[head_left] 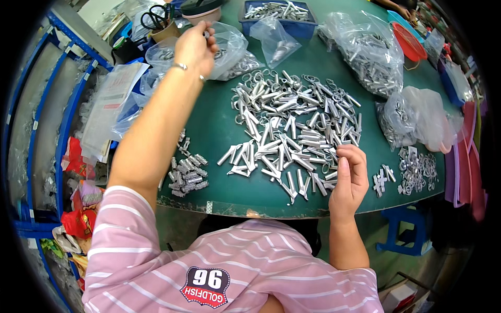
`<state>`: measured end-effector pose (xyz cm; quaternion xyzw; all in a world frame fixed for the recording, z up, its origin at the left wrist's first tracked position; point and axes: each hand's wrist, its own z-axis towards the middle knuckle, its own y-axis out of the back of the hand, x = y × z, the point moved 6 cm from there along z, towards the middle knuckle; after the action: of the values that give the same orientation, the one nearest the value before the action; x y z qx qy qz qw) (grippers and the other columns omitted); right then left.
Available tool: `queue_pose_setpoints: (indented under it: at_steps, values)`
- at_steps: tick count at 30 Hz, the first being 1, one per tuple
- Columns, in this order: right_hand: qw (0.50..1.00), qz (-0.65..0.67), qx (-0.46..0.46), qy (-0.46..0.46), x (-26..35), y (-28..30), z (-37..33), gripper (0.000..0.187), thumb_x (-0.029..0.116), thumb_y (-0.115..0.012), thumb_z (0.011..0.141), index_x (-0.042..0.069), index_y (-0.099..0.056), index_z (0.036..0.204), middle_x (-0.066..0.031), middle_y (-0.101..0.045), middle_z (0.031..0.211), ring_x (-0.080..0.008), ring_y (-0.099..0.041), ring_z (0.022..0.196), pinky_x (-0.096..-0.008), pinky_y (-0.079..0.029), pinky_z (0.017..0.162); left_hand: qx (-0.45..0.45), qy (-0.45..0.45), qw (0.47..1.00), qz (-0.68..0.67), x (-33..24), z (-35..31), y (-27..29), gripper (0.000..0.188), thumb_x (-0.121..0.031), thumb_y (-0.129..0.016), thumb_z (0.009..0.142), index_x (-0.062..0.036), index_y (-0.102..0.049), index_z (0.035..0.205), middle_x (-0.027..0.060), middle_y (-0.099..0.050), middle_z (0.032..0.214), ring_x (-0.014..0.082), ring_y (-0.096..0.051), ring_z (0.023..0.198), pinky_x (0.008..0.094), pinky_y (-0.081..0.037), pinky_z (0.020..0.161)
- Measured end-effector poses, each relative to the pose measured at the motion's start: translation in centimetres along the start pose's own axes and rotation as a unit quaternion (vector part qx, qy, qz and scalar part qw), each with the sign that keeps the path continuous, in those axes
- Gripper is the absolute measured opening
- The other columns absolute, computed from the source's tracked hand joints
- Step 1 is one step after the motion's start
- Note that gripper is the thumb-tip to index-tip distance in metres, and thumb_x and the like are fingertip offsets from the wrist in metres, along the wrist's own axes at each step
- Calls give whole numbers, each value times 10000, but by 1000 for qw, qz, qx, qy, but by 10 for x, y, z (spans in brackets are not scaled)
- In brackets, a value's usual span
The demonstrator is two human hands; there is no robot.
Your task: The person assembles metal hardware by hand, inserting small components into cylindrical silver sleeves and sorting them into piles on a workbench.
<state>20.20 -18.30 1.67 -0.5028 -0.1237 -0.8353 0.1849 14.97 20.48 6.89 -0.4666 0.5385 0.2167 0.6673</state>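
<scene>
My left hand (195, 51) reaches to the far left, above a clear plastic bag (229, 44) of metal rings. Its fingers are curled, and a small grey metal piece (206, 34) shows between them; its exact shape is too small to tell. My right hand (348, 182) is at the near right edge of a big heap of silver metal tubes and rings (292, 120). Its fingers are bent toward the thumb, and anything between them is hidden.
Small stacked metal pieces (188, 175) lie at the near left, loose rings (417, 169) at the right. Bags of metal parts (370, 60) and a blue bin (276, 28) stand farther back. A blue shelf rack (65, 120) borders the left; a blue stool (402, 229) stands below the table's right edge.
</scene>
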Motion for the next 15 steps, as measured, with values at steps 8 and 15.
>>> queue_pose_setpoints:
  at_steps: [8, 15]
  values:
    - [997, -61, -19, -41, -12, 44, -33, 114, -9, -527, 897, -45, -594, 981, -115, -555, 1002, -193, -542, 919, -280, -422, 834, 59, -86, 980, 169, 4, -44, -33, 426, -203, -607, 883, 3, -513, 1243, 70, -596, 1113, 149, -519, 1037, 324, -367, 913]
    - [841, 525, 124, -42, 72, 26, -1, 316, 227, -505, 920, 99, -500, 631, -27, -491, 667, -186, -462, 603, -386, -480, 657, 290, -96, 901, 308, 51, -203, -53, 364, -102, -663, 805, -50, -551, 1147, 74, -560, 1053, 172, -559, 933, 320, -456, 739]
